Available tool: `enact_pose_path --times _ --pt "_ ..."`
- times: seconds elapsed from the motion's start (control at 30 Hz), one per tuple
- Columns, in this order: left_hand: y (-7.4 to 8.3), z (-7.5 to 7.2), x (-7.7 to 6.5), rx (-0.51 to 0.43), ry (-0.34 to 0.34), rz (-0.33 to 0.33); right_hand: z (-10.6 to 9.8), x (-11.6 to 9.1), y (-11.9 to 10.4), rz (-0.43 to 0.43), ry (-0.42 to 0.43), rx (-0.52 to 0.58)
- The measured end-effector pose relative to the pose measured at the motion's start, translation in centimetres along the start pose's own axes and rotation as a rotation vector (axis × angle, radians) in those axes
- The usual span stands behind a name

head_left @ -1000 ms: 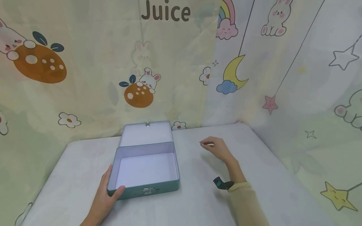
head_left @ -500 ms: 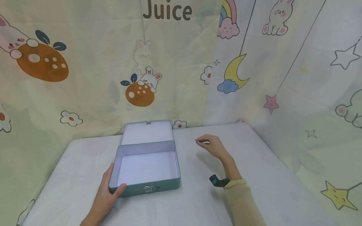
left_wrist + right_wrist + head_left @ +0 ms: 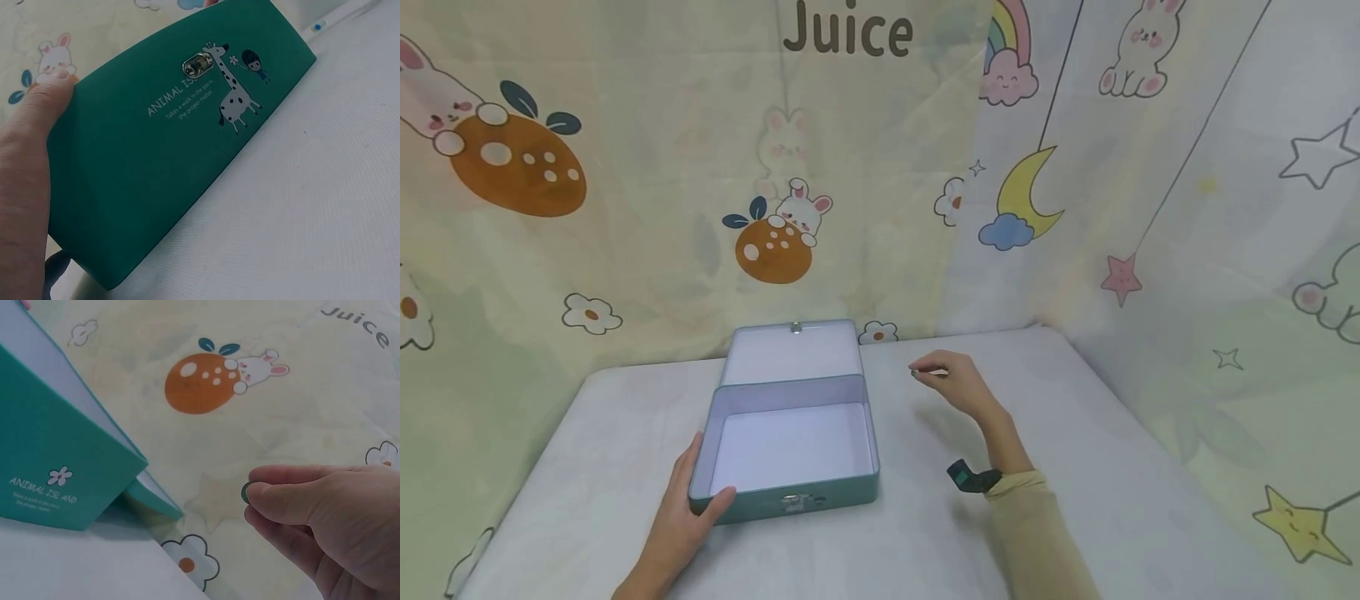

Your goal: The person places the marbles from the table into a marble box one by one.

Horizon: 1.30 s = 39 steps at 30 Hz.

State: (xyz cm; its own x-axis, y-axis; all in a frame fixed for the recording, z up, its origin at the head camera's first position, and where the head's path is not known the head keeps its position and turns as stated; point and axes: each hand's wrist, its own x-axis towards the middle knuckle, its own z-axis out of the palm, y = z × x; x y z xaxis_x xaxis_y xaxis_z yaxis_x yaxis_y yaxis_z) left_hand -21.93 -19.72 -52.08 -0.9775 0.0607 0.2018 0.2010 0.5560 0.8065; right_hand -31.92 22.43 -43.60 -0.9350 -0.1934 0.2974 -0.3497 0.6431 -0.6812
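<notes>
A green tin box [image 3: 782,497] with a white inside and a front clasp [image 3: 796,502] lies on the white-covered table, its hinged lid [image 3: 793,350] folded back behind it. My left hand [image 3: 679,508] holds the box's near left corner, fingers along the left wall and thumb [image 3: 47,103] at the front rim. To the right of the box, my right hand [image 3: 952,381] is raised over the table. Its thumb and fingertips pinch a small, round, dark green piece [image 3: 245,492], mostly hidden by the fingers. Inside the box only a bare white floor [image 3: 793,450] shows.
A cloth wall [image 3: 872,208] printed with rabbits, oranges and stars rises behind the table and along its right side. The white tabletop [image 3: 1120,500] stretches to both sides of the box. A dark wrist camera [image 3: 972,477] sits at the right cuff.
My right hand has moved left and slightly away from me, closer to the box, still pinching the small round piece. The left hand keeps its hold on the box; the head view shifts slightly.
</notes>
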Motion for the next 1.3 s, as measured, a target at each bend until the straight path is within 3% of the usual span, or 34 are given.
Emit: enact_pose_path --times 0.23,0.47,0.77,1.3 --pt "0.2 0.0 0.0 -0.016 0.008 0.022 1.0 0.0 -0.4 0.002 0.023 0.051" --pt "0.3 0.1 0.0 -0.004 0.004 -0.022 1.7 0.3 -1.2 -0.006 0.018 0.067" --pt "0.1 0.1 -0.1 0.004 0.030 0.009 1.9 0.4 -2.3 -0.027 -0.012 0.120" --pt "0.0 0.3 -0.2 0.018 0.085 0.034 3.9 1.0 -3.7 -0.106 0.029 0.180"
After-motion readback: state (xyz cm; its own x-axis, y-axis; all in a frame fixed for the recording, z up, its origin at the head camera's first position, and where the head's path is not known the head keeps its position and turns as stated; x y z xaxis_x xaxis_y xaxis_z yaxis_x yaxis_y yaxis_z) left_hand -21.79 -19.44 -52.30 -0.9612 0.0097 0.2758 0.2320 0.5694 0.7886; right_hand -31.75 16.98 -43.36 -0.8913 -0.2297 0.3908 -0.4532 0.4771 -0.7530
